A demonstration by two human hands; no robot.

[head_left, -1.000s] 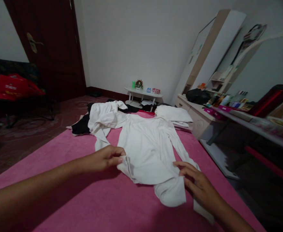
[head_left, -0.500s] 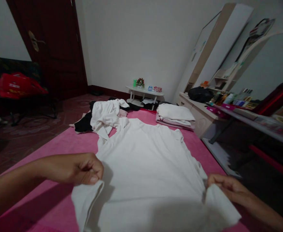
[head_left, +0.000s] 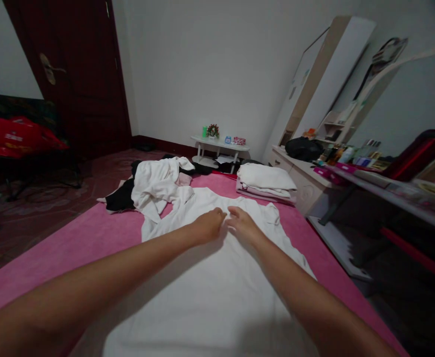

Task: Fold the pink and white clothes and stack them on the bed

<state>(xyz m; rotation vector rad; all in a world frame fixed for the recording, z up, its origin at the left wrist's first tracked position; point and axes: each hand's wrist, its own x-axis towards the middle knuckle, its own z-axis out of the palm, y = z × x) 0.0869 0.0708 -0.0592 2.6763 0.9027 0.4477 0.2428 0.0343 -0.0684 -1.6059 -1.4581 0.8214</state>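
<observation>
A white garment (head_left: 202, 297) lies spread over the pink bed cover (head_left: 91, 228). Both hands are over its upper middle part, close together. My left hand (head_left: 210, 225) has its fingers curled closed; whether cloth is between them is too small to tell. Just right of it, my right hand (head_left: 243, 224) has its thumb and fingers apart, with nothing visible in it. Beyond them at the left lies a crumpled pile of white clothes (head_left: 156, 183) with a black cloth (head_left: 121, 198). Folded clothes (head_left: 265, 181) are stacked at the far right of the bed.
A small white table (head_left: 219, 144) stands by the wall. At the right are a dresser (head_left: 302, 173) and a shelf with bottles and boxes. A red bag (head_left: 24, 138) rests on a chair at the left, before a dark door (head_left: 80, 74).
Both hands have left the near corners of the white garment and moved forward and inward to its upper middle. The raised near edges have been let go.
</observation>
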